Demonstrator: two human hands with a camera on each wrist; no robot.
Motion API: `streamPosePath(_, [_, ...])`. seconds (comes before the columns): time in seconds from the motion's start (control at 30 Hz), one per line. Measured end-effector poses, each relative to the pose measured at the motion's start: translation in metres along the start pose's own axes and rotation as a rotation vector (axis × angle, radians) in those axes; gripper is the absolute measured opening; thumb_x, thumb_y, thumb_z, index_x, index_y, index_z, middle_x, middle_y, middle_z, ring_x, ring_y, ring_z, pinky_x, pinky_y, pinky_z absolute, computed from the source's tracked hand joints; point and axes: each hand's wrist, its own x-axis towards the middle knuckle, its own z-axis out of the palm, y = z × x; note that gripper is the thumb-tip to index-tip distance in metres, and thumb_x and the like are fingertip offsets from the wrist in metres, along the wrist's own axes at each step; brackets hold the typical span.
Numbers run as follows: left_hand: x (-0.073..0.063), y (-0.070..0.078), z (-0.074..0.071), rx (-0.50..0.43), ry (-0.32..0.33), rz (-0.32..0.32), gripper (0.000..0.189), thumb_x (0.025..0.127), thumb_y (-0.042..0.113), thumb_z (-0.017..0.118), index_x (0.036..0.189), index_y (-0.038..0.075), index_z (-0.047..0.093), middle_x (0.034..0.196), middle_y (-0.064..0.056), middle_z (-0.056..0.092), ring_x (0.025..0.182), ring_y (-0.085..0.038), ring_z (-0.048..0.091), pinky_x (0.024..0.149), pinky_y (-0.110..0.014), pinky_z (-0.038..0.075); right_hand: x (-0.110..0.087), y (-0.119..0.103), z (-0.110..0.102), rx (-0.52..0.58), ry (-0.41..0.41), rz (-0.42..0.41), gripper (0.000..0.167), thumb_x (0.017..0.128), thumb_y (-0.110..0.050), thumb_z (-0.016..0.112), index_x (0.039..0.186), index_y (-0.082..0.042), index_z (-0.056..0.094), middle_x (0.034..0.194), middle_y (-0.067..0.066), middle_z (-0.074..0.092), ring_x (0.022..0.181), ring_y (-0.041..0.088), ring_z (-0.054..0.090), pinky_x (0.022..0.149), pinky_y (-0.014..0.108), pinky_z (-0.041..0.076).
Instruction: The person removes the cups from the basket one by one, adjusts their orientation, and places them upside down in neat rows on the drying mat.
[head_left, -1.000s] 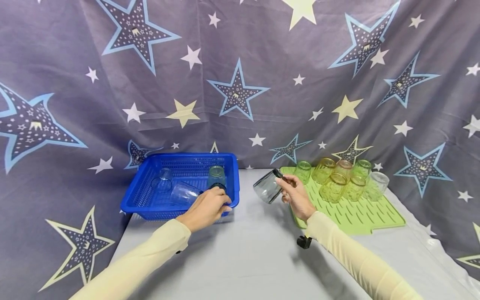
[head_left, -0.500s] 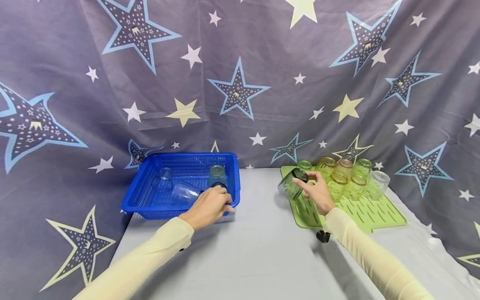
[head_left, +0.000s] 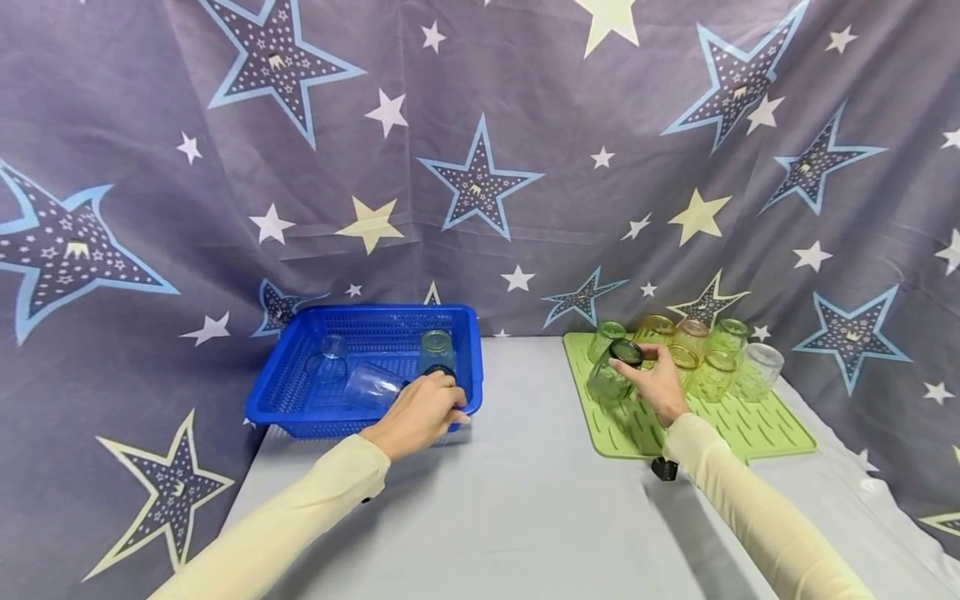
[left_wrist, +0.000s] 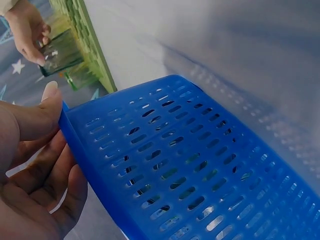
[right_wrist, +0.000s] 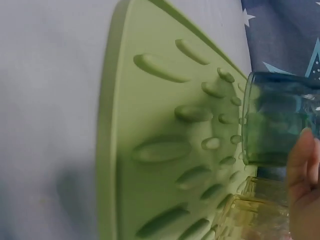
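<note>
My right hand (head_left: 660, 385) grips a dark grey glass (head_left: 609, 385) near its upturned base, mouth down and slightly tilted, over the front left of a green drying mat (head_left: 772, 433). In the right wrist view the glass (right_wrist: 272, 122) is close to the ribbed mat; contact is unclear. My left hand (head_left: 423, 414) holds the near right rim of a blue plastic basket (head_left: 262, 408), with the thumb (left_wrist: 40, 117) on the rim and the fingers curled below. Inside the basket are a clear glass lying down (head_left: 372, 386), another clear glass (head_left: 327, 358) and a greenish glass (head_left: 435, 346).
Several upturned coloured glasses stand on the mat's back half, among them a green glass (head_left: 607, 337), a yellow glass (head_left: 682, 367) and a clear glass (head_left: 759, 371). A white-covered table (head_left: 517, 483) lies under everything. A star-patterned curtain (head_left: 480, 83) hangs behind.
My right hand has carried the dark grey glass rightward from beside the mat to over it, turning it more upright. My left hand stays on the basket rim.
</note>
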Motion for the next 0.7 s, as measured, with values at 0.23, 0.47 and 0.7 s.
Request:
streamPosePath(0.23, [0.0, 0.0, 0.0, -0.002, 0.004, -0.002, 0.02, 0.089, 0.029, 0.082, 0.094, 0.01, 0.08, 0.088, 0.0, 0.069, 0.083, -0.019, 0.061, 0.078, -0.035, 0.055, 0.001, 0.003, 0.001, -0.061, 0.021, -0.007, 0.084, 0.09, -0.045, 0.08, 0.147, -0.001, 0.038, 0.143, 0.025, 0.04, 0.116, 0.039, 0.054, 0.08, 0.054, 0.059])
streamPosePath(0.47, [0.0, 0.0, 0.001, 0.0, -0.002, 0.001, 0.02, 0.09, 0.029, 0.082, 0.094, 0.009, 0.081, 0.088, -0.001, 0.069, 0.082, -0.019, 0.061, 0.076, -0.034, 0.055, 0.002, 0.011, 0.0, -0.087, 0.019, 0.007, 0.084, 0.092, -0.043, 0.078, 0.151, 0.0, 0.036, 0.146, 0.026, 0.042, 0.112, 0.04, 0.058, 0.071, 0.052, 0.061])
streamPosePath(0.7, [0.001, 0.0, -0.001, 0.008, -0.015, 0.011, 0.019, 0.09, 0.028, 0.081, 0.094, 0.01, 0.08, 0.089, -0.001, 0.07, 0.082, -0.019, 0.061, 0.077, -0.035, 0.054, 0.002, 0.01, -0.002, -0.179, 0.002, -0.027, 0.083, 0.096, -0.04, 0.074, 0.155, 0.002, 0.033, 0.15, 0.029, 0.042, 0.104, 0.043, 0.064, 0.066, 0.049, 0.061])
